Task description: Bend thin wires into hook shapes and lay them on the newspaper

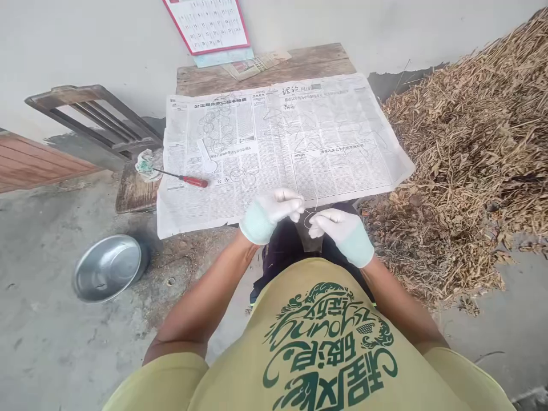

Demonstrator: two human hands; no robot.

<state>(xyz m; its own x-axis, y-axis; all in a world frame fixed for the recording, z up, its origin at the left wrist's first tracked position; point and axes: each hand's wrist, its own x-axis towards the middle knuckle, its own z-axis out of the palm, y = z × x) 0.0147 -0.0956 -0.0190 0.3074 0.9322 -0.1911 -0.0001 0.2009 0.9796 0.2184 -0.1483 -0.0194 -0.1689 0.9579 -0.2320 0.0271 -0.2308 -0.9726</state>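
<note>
My left hand (276,212) and my right hand (336,228) both wear white gloves with pale green cuffs. They are close together in front of my body, just off the near edge of the newspaper (274,197). Between my pinched fingertips runs a thin bent wire (315,201), with a small loop by the right fingers. Bent wire shapes lie on the paper: rounded looped ones (217,128) at left, angular ones (306,137) at right. A red-handled screwdriver (192,181) and a flat white piece with a rounded end (207,157) rest on the left side.
The newspaper covers most of a wooden table (317,57) against the wall, where a calendar (209,25) hangs. A wooden chair (103,120) with a crumpled bag (148,165) stands left. A metal basin (109,268) sits on the floor. Dry stalks (475,137) are heaped at right.
</note>
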